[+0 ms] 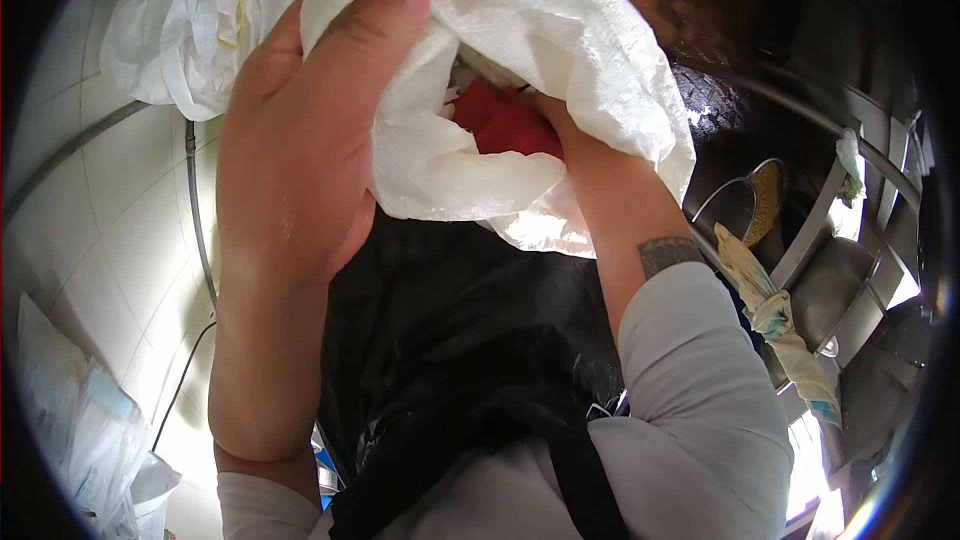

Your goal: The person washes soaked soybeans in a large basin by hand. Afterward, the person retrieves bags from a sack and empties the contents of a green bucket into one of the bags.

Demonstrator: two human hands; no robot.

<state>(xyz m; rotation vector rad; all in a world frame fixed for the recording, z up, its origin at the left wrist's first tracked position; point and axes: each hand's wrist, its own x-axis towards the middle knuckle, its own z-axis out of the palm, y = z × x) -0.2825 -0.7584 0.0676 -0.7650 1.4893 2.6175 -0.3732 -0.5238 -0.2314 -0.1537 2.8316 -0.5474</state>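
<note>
A white woven plastic sack (610,50) is held up before me with its mouth facing me. My left hand (330,90) grips the sack's rim on the left side, thumb on the near face and fingers behind the fabric. My right forearm (620,180) reaches through the mouth, and the right hand's fingers are hidden inside. Right beside that wrist, something red (505,120) shows within the sack, with pale material above it.
White plastic bags (185,30) hang at upper left against a tiled wall (110,200) with a hose (195,180). More bags (90,430) are at lower left. On the right stands a metal rack (880,160) with a knotted cloth (775,315) and metal pans (835,285).
</note>
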